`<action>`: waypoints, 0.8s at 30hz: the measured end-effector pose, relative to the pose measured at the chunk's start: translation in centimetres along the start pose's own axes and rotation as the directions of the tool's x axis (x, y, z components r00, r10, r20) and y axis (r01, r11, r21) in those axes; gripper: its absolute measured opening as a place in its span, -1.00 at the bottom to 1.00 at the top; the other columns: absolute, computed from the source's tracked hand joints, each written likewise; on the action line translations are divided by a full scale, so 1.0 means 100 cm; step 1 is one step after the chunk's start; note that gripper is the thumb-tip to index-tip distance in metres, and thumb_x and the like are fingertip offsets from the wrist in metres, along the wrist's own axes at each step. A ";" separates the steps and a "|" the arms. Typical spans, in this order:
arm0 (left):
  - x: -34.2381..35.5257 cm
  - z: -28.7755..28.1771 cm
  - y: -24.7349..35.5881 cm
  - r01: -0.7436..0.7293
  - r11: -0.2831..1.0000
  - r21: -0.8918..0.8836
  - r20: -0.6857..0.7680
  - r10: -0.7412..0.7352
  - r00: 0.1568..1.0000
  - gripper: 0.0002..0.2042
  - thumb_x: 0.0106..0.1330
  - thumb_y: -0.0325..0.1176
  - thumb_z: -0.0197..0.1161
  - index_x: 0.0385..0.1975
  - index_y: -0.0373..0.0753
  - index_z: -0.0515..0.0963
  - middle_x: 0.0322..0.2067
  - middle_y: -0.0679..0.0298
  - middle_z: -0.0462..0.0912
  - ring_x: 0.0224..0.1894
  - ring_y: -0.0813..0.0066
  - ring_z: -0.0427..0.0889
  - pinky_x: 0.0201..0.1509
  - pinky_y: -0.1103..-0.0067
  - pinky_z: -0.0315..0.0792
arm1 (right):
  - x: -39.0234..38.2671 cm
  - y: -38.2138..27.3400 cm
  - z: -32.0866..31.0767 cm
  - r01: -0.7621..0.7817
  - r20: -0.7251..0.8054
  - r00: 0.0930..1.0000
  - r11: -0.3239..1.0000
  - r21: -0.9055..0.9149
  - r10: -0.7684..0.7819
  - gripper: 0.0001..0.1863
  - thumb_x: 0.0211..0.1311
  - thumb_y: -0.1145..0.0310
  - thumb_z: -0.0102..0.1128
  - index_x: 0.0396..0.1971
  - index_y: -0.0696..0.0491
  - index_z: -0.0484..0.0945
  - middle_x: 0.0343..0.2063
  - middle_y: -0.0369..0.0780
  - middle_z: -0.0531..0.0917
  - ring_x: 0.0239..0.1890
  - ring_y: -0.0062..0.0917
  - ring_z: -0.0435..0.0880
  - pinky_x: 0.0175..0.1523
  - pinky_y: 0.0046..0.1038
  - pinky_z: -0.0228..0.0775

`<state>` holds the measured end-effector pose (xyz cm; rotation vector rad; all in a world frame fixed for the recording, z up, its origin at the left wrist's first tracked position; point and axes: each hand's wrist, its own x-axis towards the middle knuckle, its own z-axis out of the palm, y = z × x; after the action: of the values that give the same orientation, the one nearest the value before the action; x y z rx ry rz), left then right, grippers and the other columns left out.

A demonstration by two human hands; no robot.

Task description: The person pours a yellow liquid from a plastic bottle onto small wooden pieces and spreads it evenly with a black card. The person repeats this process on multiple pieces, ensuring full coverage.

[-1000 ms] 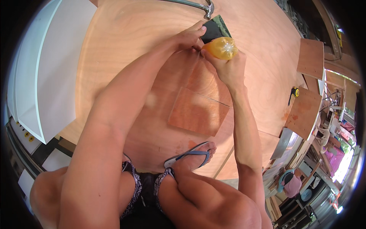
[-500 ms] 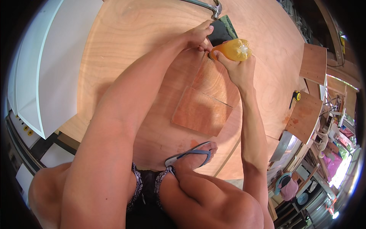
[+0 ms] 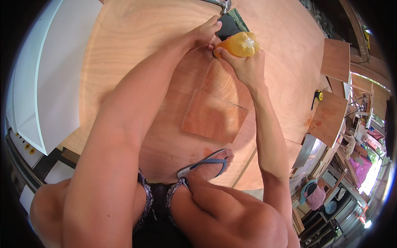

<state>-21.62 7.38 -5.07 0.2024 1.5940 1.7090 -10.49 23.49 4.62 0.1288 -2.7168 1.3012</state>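
My left hand [image 3: 206, 34] is closed on the left edge of a dark, flat slab [image 3: 230, 25] with a rough green edge, its thumb on the slab's face. In my right hand [image 3: 247, 67] is a clear plastic bottle [image 3: 240, 44] of yellow-orange liquid. The bottle lies tilted, base toward me, with its neck end by my left fingertips; its mouth is hidden. Below the hands, two reddish-brown wooden pieces [image 3: 214, 115] lie edge to edge on a large pale plywood sheet [image 3: 128, 45].
A hammer [image 3: 225, 5] lies beyond the slab. My sandalled foot [image 3: 209, 165] rests on the plywood near me. To the right are a tape measure [image 3: 318, 95] and a wood offcut [image 3: 329, 115]. White panels [image 3: 68, 66] stand along the left side.
The view has shifted slightly, so things appear a little higher and further left. My hands keep hold of the slab and bottle in nearly the same arrangement.
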 end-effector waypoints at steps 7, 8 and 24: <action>-0.002 0.014 0.014 0.051 0.997 0.051 -0.144 -0.044 0.989 -0.48 0.82 -0.04 -0.26 0.67 0.02 -0.01 -0.17 0.31 0.58 -0.37 0.51 0.68 -0.37 0.56 0.40 | 0.001 0.005 -0.005 -0.019 -0.025 0.999 1.000 0.000 0.019 -0.70 0.11 0.22 0.67 -0.28 0.08 0.77 -0.46 -0.25 0.81 -0.44 -0.52 0.76 -0.26 -0.39 0.60; 0.003 0.011 0.012 0.038 0.998 0.057 -0.093 -0.033 0.995 -0.49 0.82 -0.05 -0.27 0.66 0.02 0.02 -0.13 0.32 0.58 -0.35 0.54 0.70 -0.39 0.58 0.36 | 0.000 0.005 -0.003 0.006 -0.021 1.000 1.000 0.015 -0.006 -0.70 0.14 0.20 0.65 -0.28 0.09 0.78 -0.44 -0.25 0.82 -0.43 -0.51 0.77 -0.25 -0.40 0.60; 0.042 -0.005 -0.006 -0.122 0.968 0.218 0.073 0.109 0.991 -0.41 0.81 -0.12 -0.23 0.74 0.12 -0.19 0.18 -0.08 0.65 -0.34 0.26 0.83 -0.33 0.35 0.64 | -0.009 0.008 -0.029 -0.077 -0.045 0.996 0.994 -0.078 0.073 -0.65 0.08 0.18 0.69 -0.28 0.10 0.78 -0.45 -0.24 0.83 -0.41 -0.45 0.80 -0.23 -0.35 0.65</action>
<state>-24.57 9.56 -7.27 0.4624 1.7565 1.5918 -9.48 26.27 5.62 -0.0082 -2.7578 1.1970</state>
